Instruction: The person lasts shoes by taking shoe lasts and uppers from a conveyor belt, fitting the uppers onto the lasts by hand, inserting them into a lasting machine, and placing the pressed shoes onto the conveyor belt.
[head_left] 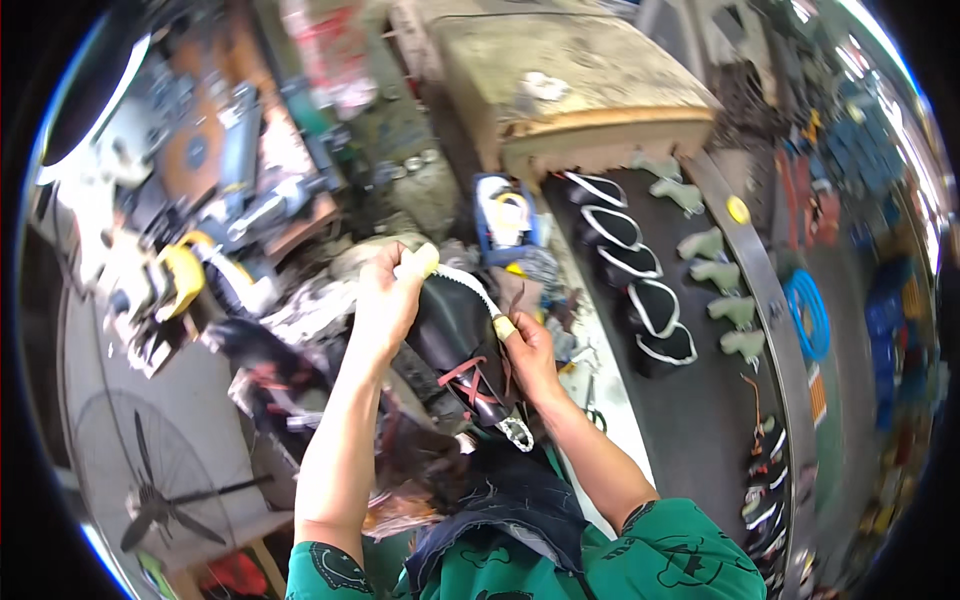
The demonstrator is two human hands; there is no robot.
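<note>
In front of my body I hold a black shoe upper with a white edging along its top and dark red crossed straps lower down. My left hand pinches the far end of it, at the white edging, with a yellow cover on a fingertip. On the right side, my right hand grips the edge between thumb and fingers, also with a yellow cover on the thumb. A looped white beaded trim hangs at the near end. Whether a last sits inside the upper is hidden.
To the right runs a dark conveyor belt carrying several black uppers with white edges and several grey-green shoe lasts. A box-shaped housing covers its far end. A blurred machine and a fan stand at left.
</note>
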